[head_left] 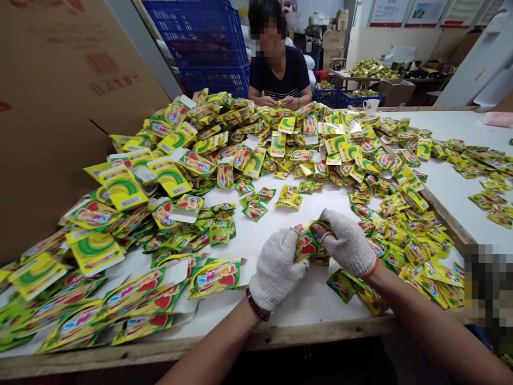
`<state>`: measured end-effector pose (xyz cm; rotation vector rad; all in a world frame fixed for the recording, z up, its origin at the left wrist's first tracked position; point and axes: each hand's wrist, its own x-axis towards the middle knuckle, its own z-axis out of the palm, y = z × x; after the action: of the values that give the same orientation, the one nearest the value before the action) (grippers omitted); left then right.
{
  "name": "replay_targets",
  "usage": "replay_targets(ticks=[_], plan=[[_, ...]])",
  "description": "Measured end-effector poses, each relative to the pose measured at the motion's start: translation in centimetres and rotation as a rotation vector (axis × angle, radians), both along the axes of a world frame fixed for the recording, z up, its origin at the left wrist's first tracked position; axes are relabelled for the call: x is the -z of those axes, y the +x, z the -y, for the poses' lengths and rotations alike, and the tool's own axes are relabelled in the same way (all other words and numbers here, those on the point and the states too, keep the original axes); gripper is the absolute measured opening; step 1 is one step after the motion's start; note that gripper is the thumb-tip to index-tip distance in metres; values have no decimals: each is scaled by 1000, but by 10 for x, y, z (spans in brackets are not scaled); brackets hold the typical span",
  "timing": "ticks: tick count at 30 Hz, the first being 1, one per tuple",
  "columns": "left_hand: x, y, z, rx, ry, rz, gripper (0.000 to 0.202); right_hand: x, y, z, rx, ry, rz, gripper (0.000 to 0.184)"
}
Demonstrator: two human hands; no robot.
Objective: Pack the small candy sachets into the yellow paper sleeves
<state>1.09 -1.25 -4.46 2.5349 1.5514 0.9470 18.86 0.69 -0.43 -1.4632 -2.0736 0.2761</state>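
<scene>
Head view: left hand (276,270) and right hand (349,243), both gloved, pinch a printed packet (308,247) between them. Loose packets (255,211) lie on the white table (224,315).

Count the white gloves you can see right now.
2: one glove on the left hand, another glove on the right hand, both gripping colourful packaging. Others could be hidden under the piles.

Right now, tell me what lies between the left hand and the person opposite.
From the left hand to the person, the head view shows white tabletop, small sachets, then heaped yellow cartons.
</scene>
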Motion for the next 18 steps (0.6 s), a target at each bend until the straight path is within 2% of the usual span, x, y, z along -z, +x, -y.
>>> replay_targets(ticks=[4,6,8,10,12,13,15,18], plan=[[2,4,3,-38,-9,49,55,2,-6,3,62,61,97,19],[3,4,4,-37,-18,63,54,1,-5,3,40,25,110,19],[2,2,4,-25,-1,58,57,-5,1,3,-70,-72,45,16],[2,-1,2,-22,46,34,59,-15,11,2,-244,-194,-83,15],[2,-6,-1,-23,95,-8,62,-23,22,2,-390,-310,-210,22],[2,-8,-2,-14,111,-30,64,-25,25,2,-416,-349,-250,26],[5,-9,-4,30,134,-62,69,-24,27,2,-386,-354,-247,25],[8,-7,-2,93,162,-60,73,-14,18,3,-266,-214,-125,21]])
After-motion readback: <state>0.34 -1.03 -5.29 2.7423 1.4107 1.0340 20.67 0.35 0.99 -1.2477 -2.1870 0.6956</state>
